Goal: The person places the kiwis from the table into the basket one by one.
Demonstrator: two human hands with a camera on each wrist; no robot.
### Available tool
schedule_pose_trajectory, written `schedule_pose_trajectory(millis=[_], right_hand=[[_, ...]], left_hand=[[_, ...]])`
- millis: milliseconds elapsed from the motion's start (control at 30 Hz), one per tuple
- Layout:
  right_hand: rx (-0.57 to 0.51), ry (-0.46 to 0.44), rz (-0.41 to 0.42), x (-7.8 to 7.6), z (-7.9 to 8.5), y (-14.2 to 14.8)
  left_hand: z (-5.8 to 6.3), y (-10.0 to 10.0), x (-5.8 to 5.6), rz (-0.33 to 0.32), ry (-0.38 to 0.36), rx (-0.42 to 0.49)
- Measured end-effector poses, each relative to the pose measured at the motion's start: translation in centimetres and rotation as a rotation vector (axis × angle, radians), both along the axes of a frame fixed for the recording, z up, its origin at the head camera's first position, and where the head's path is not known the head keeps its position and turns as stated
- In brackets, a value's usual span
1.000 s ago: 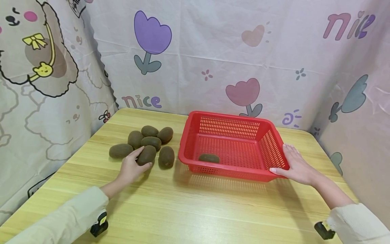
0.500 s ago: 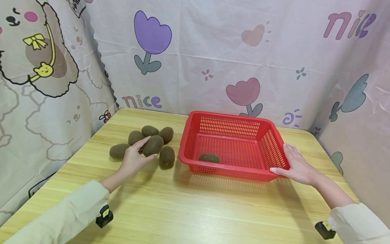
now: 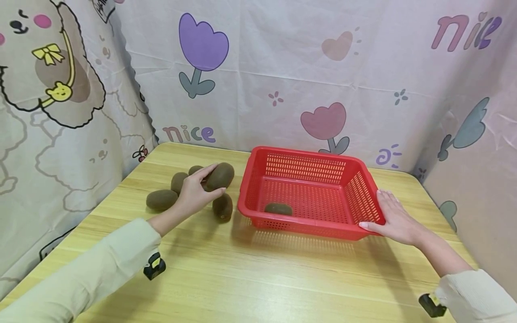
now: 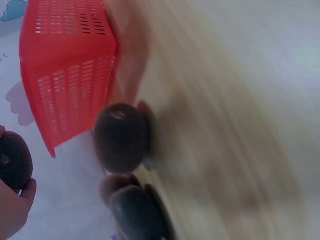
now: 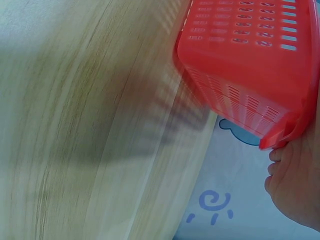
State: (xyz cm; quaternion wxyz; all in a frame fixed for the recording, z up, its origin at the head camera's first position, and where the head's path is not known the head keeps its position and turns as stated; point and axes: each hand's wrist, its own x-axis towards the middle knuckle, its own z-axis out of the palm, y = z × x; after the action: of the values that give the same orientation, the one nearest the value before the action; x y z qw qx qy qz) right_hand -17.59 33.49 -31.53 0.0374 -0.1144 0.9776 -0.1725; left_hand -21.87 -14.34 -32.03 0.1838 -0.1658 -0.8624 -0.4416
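Left hand (image 3: 194, 194) and right hand (image 3: 393, 223) are both busy. With its thumb on the near side and its fingers on the far side, the left hand pinches one big brown kiwi (image 3: 221, 176). That kiwi is up off the surface (image 3: 258, 273), just left of the red plastic basket (image 3: 311, 229). The right hand holds the basket at its near right corner. Its thumb lies on the near rim and its other fingers go along the right side.

The basket sits on the surface, full of little holes. It has one kiwi inside (image 3: 278, 208), lying on its side at the near left. The near rim hides a bit of it.

More kiwis are on the left. A long kiwi (image 3: 161, 200) lies farthest left. A round kiwi (image 3: 177, 183) is next to it, and a far kiwi (image 3: 195, 169) peeks out behind the fingers. A near kiwi (image 3: 223, 207) is close to the basket. The left hand covers some of the bunch, so I can't tell how many there are.

The surface looks like yellow wood. Behind it hangs a pale cloth (image 3: 262, 54) with a purple tulip (image 3: 203, 42) on it.
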Motion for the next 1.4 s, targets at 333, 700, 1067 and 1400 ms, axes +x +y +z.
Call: schedule_pose_trajectory(millis=[333,700,1067,1400], right_hand=[[0.001,0.002,-0.001,0.0,0.0,0.1],[0.007,0.006,-0.001,0.0,0.1,0.1],[0.001,0.009,0.001,-0.1,-0.1,0.2],[0.001,0.014,0.002,-0.1,-0.2,0.0]], left_hand=[[1.7,3.8,-1.0,-0.094,-0.077,-0.019],[1.5,7.5,-2.4,-0.219,-0.087,-0.147],[0.7,11.4,-4.9,-0.433,-0.195,-0.516],[0.1,13.3,-6.1,-0.381,-0.302,-0.731]])
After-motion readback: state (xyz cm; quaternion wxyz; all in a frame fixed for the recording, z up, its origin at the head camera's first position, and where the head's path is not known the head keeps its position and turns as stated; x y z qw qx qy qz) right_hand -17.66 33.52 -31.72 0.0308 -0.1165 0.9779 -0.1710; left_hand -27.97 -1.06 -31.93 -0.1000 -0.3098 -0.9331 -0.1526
